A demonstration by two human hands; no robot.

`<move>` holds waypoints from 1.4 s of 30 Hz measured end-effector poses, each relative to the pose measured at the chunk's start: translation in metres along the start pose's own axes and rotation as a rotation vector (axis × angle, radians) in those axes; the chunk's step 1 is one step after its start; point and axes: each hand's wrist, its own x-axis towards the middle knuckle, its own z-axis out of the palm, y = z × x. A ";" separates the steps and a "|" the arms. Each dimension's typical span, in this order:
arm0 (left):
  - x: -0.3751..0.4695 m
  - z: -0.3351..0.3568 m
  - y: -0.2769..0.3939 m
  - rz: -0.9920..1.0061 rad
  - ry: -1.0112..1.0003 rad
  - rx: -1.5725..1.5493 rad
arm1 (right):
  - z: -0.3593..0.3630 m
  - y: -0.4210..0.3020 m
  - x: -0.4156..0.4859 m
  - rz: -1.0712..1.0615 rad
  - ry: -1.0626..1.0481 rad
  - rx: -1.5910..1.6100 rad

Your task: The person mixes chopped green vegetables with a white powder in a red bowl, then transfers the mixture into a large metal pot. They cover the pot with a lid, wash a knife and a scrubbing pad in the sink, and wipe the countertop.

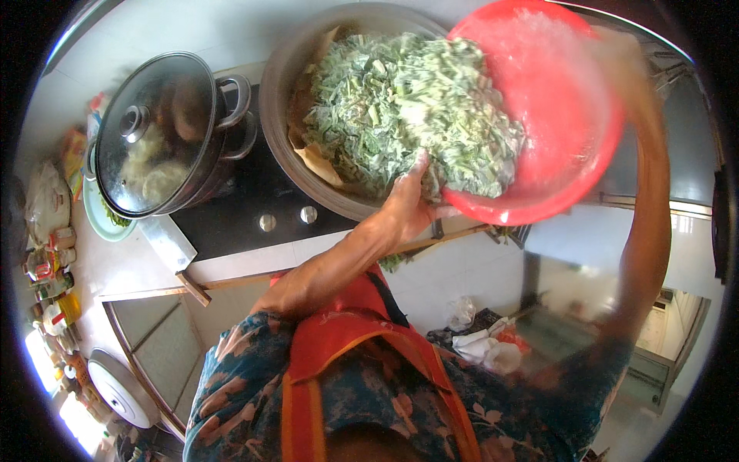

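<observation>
A red plastic basin (568,127) is tilted over the right side of a large round metal pot (277,127). Chopped leafy greens coated in white powder (369,110) lie in the pot on a brown liner (318,164) and run on into the basin's mouth. My right hand (620,63), blurred, grips the basin's far right rim. My left hand (413,196) is at the basin's near left rim, its thumb up against the greens; its fingers are partly hidden beneath the rim.
On the black cooktop (248,196) at left stands a glass-lidded pot (164,133) with food inside. A cleaver (173,242) lies near the counter edge, its wooden handle jutting out. A pale green plate (95,211) and several jars (52,283) are farther left.
</observation>
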 end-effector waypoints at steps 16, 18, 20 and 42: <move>0.004 0.008 -0.001 0.104 -0.020 0.017 | -0.019 0.018 0.002 -0.309 0.096 -0.201; 0.005 0.007 0.001 0.086 -0.010 -0.027 | -0.017 0.025 0.004 -0.198 0.127 -0.260; 0.006 0.007 0.002 0.073 -0.055 -0.104 | -0.016 0.031 0.005 -0.202 0.139 -0.281; 0.015 0.005 0.001 0.130 -0.101 -0.028 | -0.016 -0.005 -0.045 -0.045 0.315 -0.256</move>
